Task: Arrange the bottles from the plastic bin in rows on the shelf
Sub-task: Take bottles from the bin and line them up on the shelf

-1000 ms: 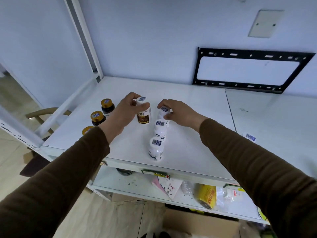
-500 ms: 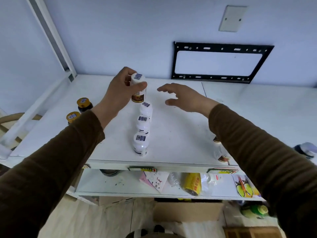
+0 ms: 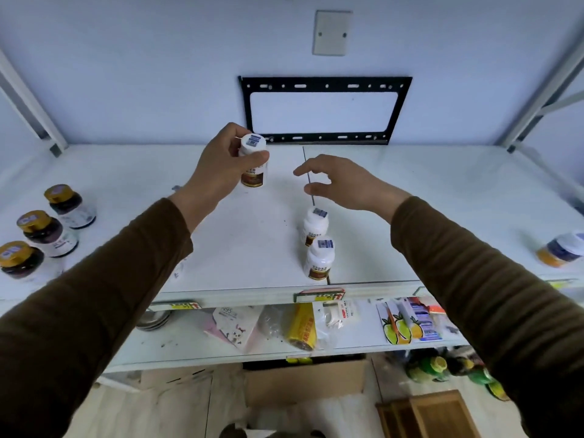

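Brown sleeves frame the near edge of the view, both arms reaching forward over the shelf [image 3: 221, 248]; cardboard and mixed packets fill the levels below it at 6 o'clock. Nearest on the white surface, two white-capped bottles [image 3: 318, 260] stand one behind the other close to the front lip, apparently the start of a row running front to back; I cannot tell whether a third stands behind them under the right wrist. At 9 o'clock three gold-capped jars [image 3: 47, 230] form their own diagonal line, so like seems grouped with like; a lone jar [image 3: 561, 249] sits apart at 3 o'clock. Beyond the pair, the right hand [image 3: 344, 184] hovers with fingers loosely spread and empty, apart from any bottle, perhaps ready to steady or align. Farther back at 11 o'clock, the left hand [image 3: 221, 167] wraps its fingers and thumb around a white bottle [image 3: 252, 159], holding it upright, cap up, probably so it can be set straight down; whether its base touches the shelf is unclear. Its likely place, judging by the row, is behind the standing pair; the plastic bin is out of sight.
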